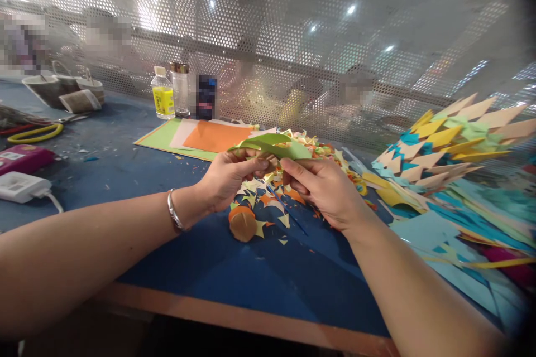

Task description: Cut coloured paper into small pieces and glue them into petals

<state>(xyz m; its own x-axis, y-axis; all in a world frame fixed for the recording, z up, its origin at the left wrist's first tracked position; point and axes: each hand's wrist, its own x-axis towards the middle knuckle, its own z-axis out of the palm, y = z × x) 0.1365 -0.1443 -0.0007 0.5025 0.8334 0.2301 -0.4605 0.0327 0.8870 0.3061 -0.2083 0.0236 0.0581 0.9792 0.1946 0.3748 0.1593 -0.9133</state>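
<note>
A strip of light green paper is pinched between both hands, raised above the blue tabletop and curving over the fingers. My left hand, with a silver bracelet at the wrist, grips its left part between thumb and fingers. At its right part my right hand is closed the same way, close beside the left. Under the hands lie many paper scraps in green, orange and cream. Two round paper pieces, orange and brown, lie below the left hand. A thin blue stick rests among the scraps.
Coloured sheets lie behind the hands. A labelled bottle and a clear jar stand beyond. Yellow-handled scissors, a white charger and small pots are left. A spiky folded-paper form and light blue paper are right.
</note>
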